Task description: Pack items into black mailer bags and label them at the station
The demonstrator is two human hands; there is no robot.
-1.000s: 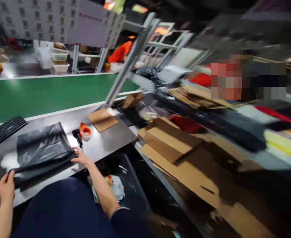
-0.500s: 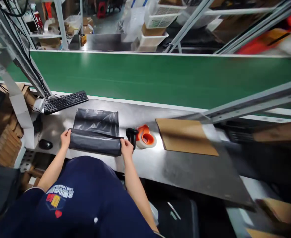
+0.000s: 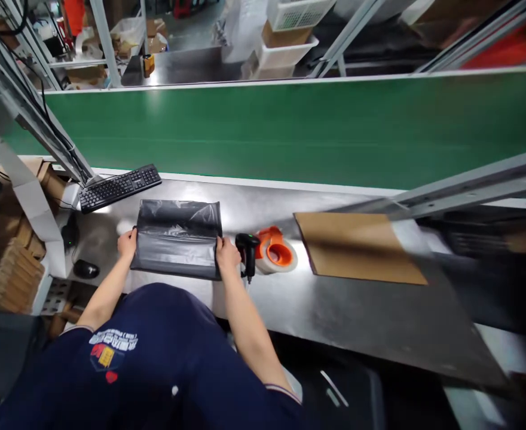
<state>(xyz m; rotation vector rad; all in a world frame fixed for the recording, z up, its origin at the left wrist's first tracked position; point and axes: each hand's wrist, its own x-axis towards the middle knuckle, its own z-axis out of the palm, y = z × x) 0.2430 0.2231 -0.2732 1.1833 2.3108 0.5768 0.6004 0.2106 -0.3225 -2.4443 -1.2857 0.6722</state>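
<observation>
Two hands, the left (image 3: 127, 243) and the right (image 3: 228, 257), grip one black plastic bag (image 3: 177, 239) by its opposite sides, near the tabletop's (image 3: 254, 301) front edge; one scanner (image 3: 247, 257) and one tape dispenser (image 3: 275, 249) sit beyond the right.

A black keyboard (image 3: 120, 188) lies at a slant on the far left of the metal table (image 3: 343, 316), with a black mouse (image 3: 86, 269) nearer the left edge. Toward the middle, a black scanner (image 3: 248, 254) is just beside an orange tape dispenser (image 3: 267, 242). A flat cardboard sheet (image 3: 361, 251) (crossed by a dark shadow) lies to their right. Beyond the table runs a green belt (image 3: 263, 131), with white baskets (image 3: 284, 55) past it. Folded cardboard (image 3: 16, 278) stands at the left, near a hanging paper strip (image 3: 36, 206).
</observation>
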